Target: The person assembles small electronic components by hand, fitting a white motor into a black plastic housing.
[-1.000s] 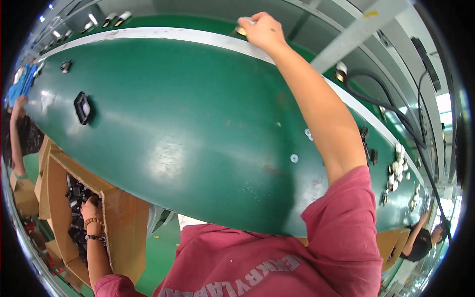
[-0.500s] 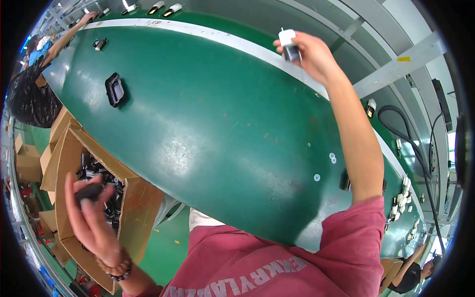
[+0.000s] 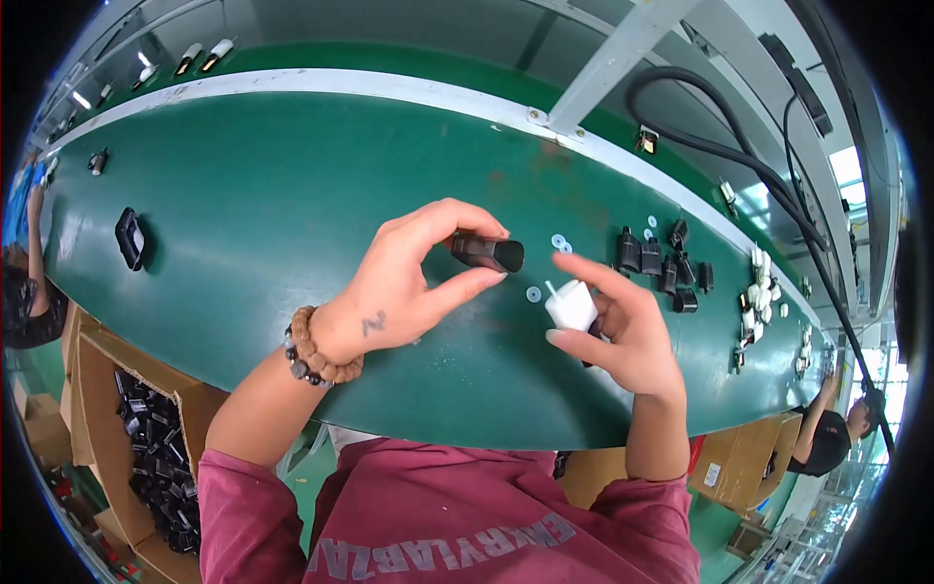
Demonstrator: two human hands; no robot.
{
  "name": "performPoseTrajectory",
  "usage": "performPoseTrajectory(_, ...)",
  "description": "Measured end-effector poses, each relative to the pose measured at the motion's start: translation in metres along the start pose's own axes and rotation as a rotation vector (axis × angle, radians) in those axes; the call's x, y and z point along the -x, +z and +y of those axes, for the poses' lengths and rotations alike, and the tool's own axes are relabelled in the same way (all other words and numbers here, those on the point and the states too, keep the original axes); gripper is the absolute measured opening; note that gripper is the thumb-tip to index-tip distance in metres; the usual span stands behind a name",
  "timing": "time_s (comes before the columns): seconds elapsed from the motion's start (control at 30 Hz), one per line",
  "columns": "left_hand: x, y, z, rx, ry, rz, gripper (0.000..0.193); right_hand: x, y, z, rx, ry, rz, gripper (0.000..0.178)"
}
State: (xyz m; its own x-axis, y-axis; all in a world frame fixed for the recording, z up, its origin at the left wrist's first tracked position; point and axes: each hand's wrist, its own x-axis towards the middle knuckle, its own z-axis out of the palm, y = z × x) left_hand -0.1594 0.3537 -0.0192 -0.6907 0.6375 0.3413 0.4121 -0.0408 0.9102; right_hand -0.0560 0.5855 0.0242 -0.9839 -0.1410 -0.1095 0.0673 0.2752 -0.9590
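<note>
My left hand (image 3: pixel 399 282) pinches a hollow black plastic housing (image 3: pixel 482 252) between thumb and fingers over the green table. The housing's open end faces right. Close by on the right, my right hand (image 3: pixel 637 341) grips a white plastic part (image 3: pixel 572 307) with a thin white stem poking up from it. A dark lower portion of that part is mostly hidden by my fingers. The two pieces are apart. Small round translucent discs, one of them a disc (image 3: pixel 533 293) between my hands, lie on the table. Several black housings (image 3: pixel 650 255) stand and lie beyond my right hand.
A cardboard box (image 3: pixel 107 428) full of black parts stands at the lower left. On the table's left lies a black tray-like piece (image 3: pixel 129 238). White parts (image 3: pixel 762 292) cluster at the far right, near a hanging black cable (image 3: pixel 739 146). Other people sit at both ends.
My left hand has come up from the box to above the table with the black housing. The right hand has moved back from the far edge with the white part; my view has swung right.
</note>
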Motion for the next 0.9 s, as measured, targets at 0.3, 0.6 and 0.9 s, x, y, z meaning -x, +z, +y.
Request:
performPoseTrajectory(0.3, 0.016, 0.016, -0.019, 0.901, -0.11, -0.043, 0.035, 0.01, -0.016, 0.023, -0.877, -0.007, -0.258, 0.046)
performPoseTrajectory(0.6, 0.02, 0.009, -0.03, 0.805, -0.007, -0.118, 0.043, 0.016, 0.013, 0.019, -0.345, -0.13, -0.014, 0.046)
performPoseTrajectory(0.9, 0.021, 0.008, -0.017, 0.743, -0.114, -0.106, 0.041, 0.019, 0.021, 0.007, -0.278, 0.036, 0.064, 0.036)
